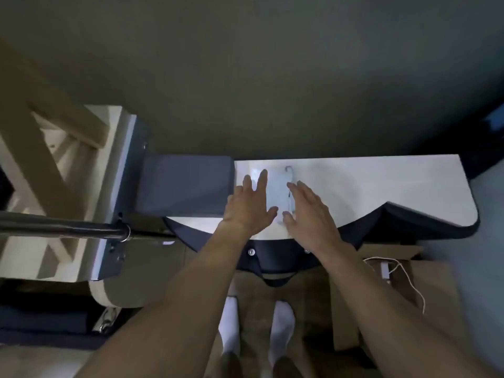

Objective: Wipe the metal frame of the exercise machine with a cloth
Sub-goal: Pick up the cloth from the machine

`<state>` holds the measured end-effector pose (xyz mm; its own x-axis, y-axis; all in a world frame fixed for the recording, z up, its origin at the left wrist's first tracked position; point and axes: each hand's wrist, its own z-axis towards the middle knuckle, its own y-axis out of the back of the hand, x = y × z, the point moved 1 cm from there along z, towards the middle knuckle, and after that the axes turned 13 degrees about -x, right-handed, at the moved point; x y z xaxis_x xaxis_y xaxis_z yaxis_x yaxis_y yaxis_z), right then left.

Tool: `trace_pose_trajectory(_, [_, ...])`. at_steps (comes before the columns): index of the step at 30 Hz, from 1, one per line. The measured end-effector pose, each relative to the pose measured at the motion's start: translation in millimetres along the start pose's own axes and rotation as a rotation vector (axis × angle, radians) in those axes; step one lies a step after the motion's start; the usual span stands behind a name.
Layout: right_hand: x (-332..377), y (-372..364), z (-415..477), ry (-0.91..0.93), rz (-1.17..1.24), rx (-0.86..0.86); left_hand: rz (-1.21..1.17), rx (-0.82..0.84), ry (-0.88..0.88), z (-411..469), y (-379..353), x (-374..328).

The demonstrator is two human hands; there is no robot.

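Note:
A pale folded cloth (276,190) lies on the white top surface (381,186) of the exercise machine, in the middle of the head view. My left hand (249,205) reaches over the cloth's left edge with fingers straight and spread. My right hand (308,211) hovers at the cloth's right edge, fingers straight too. Neither hand grips anything. A dark metal bar (60,227) of the frame runs in from the left, ending at a ring clamp (125,232). A small metal bracket (288,170) stands just beyond the cloth.
A blue-grey padded block (188,184) sits left of the white surface. Pale wooden frame beams (54,148) stand at far left. A cardboard box (392,285) with a white cord lies on the floor at right. My feet in white socks (256,326) are below.

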<state>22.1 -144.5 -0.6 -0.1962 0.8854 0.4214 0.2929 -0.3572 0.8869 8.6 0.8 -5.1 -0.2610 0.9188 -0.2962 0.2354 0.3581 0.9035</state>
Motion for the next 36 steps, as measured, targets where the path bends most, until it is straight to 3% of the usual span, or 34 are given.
trace_pose_trajectory(5, [-13.9,-45.6,28.6,-0.163,0.172,-0.029,-0.169,-0.009,0.156,31.2,-50.9,9.2])
trace_pose_trajectory(11, [-12.3,-72.6,56.9,-0.262,0.089,-0.129,-0.288,-0.147,0.401,55.5,-75.2,14.8])
trace_pose_trajectory(16, [-8.0,-82.1,70.1,-0.394,0.170,-0.088,-0.487,-0.116,0.596,64.1,-80.2,25.0])
trace_pose_trajectory(24, [3.0,-49.5,41.5,-0.511,0.297,-0.068,-0.736,-0.179,0.500,27.5,-38.3,27.8])
trace_pose_trajectory(28, [43.7,8.5,25.6,-0.313,0.284,-0.141,-0.720,-0.199,0.365,-15.3,31.7,38.9])
trace_pose_trajectory(31, [89.8,58.4,13.9,-0.064,0.340,-0.032,-0.701,-0.200,0.251,-54.6,94.5,49.1])
trace_pose_trajectory(36, [158.2,123.0,-23.6,0.103,0.514,0.173,-0.685,-0.289,0.153,-140.2,190.8,67.5])
